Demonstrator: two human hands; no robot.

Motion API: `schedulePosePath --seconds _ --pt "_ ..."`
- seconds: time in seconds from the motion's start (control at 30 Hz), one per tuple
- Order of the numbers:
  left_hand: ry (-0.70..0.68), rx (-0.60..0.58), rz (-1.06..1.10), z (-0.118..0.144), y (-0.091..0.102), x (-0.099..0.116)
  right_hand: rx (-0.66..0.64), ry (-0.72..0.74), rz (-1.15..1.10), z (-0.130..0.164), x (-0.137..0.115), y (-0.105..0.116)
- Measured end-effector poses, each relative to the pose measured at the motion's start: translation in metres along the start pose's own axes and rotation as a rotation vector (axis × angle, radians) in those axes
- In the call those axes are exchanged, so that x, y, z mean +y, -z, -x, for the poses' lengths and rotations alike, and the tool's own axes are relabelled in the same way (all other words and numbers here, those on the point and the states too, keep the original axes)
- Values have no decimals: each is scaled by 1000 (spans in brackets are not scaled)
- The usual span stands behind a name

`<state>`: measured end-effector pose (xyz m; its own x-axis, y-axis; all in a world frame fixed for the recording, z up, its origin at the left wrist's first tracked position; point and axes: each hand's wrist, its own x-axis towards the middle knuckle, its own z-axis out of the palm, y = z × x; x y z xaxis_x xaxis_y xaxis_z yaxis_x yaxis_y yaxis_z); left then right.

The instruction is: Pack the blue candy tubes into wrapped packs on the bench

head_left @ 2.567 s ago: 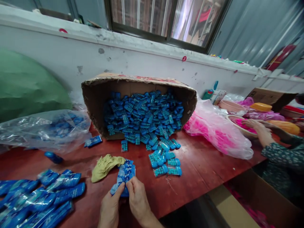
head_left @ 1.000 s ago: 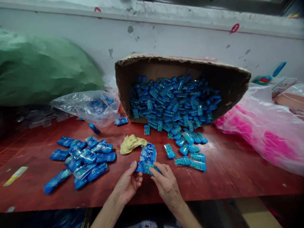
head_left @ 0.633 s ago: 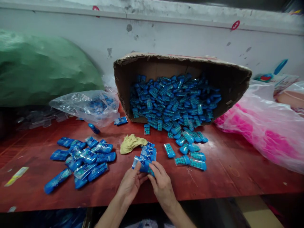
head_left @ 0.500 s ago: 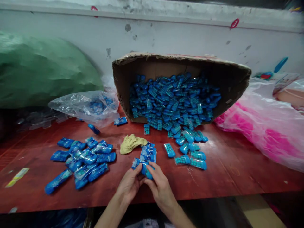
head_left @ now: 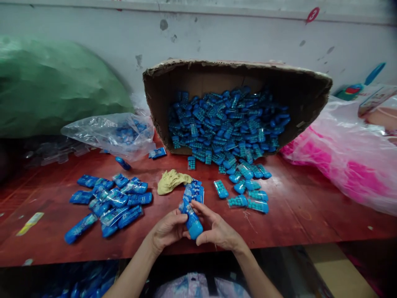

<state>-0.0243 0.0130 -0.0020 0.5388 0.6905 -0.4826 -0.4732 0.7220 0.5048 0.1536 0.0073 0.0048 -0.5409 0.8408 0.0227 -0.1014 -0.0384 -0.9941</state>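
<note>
Blue packet (head_left: 192, 219), small, glossy clear wrap over blue contents, rounded lower end. Left hand (head_left: 167, 229) and right hand (head_left: 217, 231) both grip it, fingers curled on its sides, just above the near edge of the red table (head_left: 297, 215). Long axis runs roughly away from the person, top tilted slightly left, rounded end toward the body. Short stack of flat blue wrappers (head_left: 194, 192) just beyond, yellow rag (head_left: 171, 181) next to it. Pile of finished packets (head_left: 108, 203) to the left, loose blue cases (head_left: 245, 194) to the right. Bare tabletop right of the hands. Tipped cardboard box (head_left: 161, 103) full of blue cases behind, pink bag (head_left: 341, 165) far right.
</note>
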Motion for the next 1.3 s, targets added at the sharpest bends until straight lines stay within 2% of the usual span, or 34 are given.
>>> schedulePosePath --seconds 0.2,0.33,0.5,0.6,0.67,0.73,0.8,0.9,0.97,1.0,1.03,1.1,1.13,1.2,1.3 --pt "-20 16 61 -2 -6 -14 2 -39 -73 1 7 -1" --pt "-83 133 81 0 -14 -27 61 -69 -172 4 17 -2" --pt "-120 359 69 0 -27 -39 198 -50 -14 8 24 -7" --pt "-141 379 41 0 -33 -39 268 -42 121 8 23 -10" --pt "-156 361 32 5 -34 -29 267 -25 185 7 21 -11" --pt "-251 404 42 16 -29 -9 238 0 247 7 20 -10" --pt "-466 557 78 33 -20 19 238 37 372 6 20 -6" --pt "-831 809 42 59 -4 56 339 87 667 -3 23 2" --pt "-1009 975 -80 65 2 62 401 81 883 -14 28 6" --pt "-1041 1012 -155 63 2 58 419 63 988 -20 30 8" --pt "-1033 1020 -231 58 2 51 428 42 1083 -27 33 8" --pt "-909 964 -346 40 0 28 439 13 1227 -37 38 6" --pt "-807 897 -352 29 -2 15 446 7 1273 -41 39 5" --pt "-686 828 -333 9 -3 -7 453 10 1324 -44 41 2" --pt "-630 781 -326 -9 -2 -25 450 16 1339 -42 40 0"
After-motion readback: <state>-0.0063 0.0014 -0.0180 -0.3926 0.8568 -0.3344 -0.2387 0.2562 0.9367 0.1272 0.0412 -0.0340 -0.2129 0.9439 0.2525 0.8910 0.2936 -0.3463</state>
